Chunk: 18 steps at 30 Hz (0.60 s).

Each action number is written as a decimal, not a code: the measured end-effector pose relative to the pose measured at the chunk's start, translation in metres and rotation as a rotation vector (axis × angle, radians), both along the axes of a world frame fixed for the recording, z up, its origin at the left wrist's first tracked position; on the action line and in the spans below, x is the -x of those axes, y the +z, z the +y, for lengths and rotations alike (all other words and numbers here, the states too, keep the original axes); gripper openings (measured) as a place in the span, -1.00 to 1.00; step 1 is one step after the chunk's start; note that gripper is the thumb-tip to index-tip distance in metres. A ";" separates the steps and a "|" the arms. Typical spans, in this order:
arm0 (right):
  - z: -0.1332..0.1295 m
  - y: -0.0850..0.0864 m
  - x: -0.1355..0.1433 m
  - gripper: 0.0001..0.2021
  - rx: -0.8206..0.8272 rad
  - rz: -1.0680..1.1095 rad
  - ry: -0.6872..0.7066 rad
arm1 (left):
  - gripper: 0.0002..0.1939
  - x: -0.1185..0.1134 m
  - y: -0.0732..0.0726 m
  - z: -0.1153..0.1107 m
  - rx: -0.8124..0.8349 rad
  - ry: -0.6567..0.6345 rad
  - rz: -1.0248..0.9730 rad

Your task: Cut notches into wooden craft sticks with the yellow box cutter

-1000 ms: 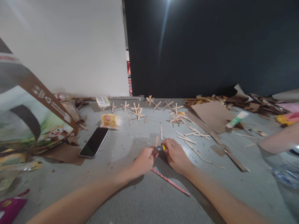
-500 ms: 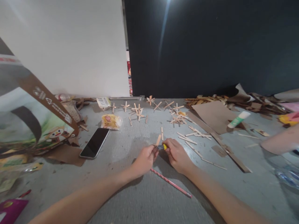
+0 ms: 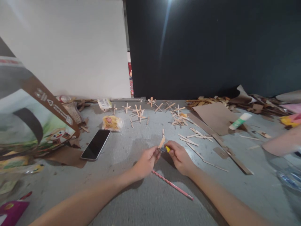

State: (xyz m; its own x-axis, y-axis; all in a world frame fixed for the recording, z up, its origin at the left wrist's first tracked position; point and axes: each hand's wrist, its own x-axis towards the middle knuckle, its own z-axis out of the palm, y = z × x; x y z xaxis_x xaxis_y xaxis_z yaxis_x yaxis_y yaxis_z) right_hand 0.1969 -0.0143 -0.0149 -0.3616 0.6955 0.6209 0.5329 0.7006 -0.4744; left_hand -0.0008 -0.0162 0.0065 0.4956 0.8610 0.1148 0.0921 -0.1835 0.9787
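Near the middle of the grey table, my left hand (image 3: 147,160) is closed on a small wooden stick (image 3: 162,143), which points up and away from the fingers. My right hand (image 3: 180,156) is wrapped round a yellow-handled cutter (image 3: 167,148), and its metal part reaches toward the stick by my left fingertips. Exactly where the blade meets the wood is too small to tell. Just beyond the held stick lies another wooden stick (image 3: 163,133). A red-and-white striped pencil (image 3: 172,185) rests below, between my forearms.
A phone (image 3: 96,144) and a yellow packet (image 3: 112,123) lie left, beside a large printed bag (image 3: 54,125). Crossed sticks (image 3: 140,113) stand behind. Loose sticks (image 3: 188,139), cardboard (image 3: 211,117) and a glue stick (image 3: 240,121) are right. Part of another person's arm (image 3: 283,141) shows far right.
The held stick has tilted slightly and shifted a little right. The yellow cutter in my right hand has moved slightly right and down.
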 end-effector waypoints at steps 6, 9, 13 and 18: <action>-0.001 0.000 -0.003 -0.46 -0.011 0.059 0.000 | -0.76 0.001 -0.003 0.001 -0.073 -0.021 0.055; -0.003 0.002 -0.004 -0.47 -0.018 0.080 0.000 | -0.74 0.001 -0.003 0.000 -0.072 -0.028 0.049; -0.006 0.002 -0.005 -0.51 -0.042 0.081 -0.022 | -0.62 0.001 0.000 -0.002 -0.043 -0.049 0.032; -0.007 0.004 -0.002 -0.57 -0.102 0.053 -0.073 | -0.45 -0.001 -0.001 -0.003 0.059 -0.029 -0.020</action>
State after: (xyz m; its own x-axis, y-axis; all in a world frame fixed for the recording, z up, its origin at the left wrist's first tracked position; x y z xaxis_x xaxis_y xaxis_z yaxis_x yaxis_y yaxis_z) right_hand 0.1991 -0.0213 -0.0111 -0.2776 0.6507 0.7068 0.5603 0.7073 -0.4311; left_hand 0.0000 -0.0192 0.0052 0.5186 0.8518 0.0739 0.0683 -0.1274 0.9895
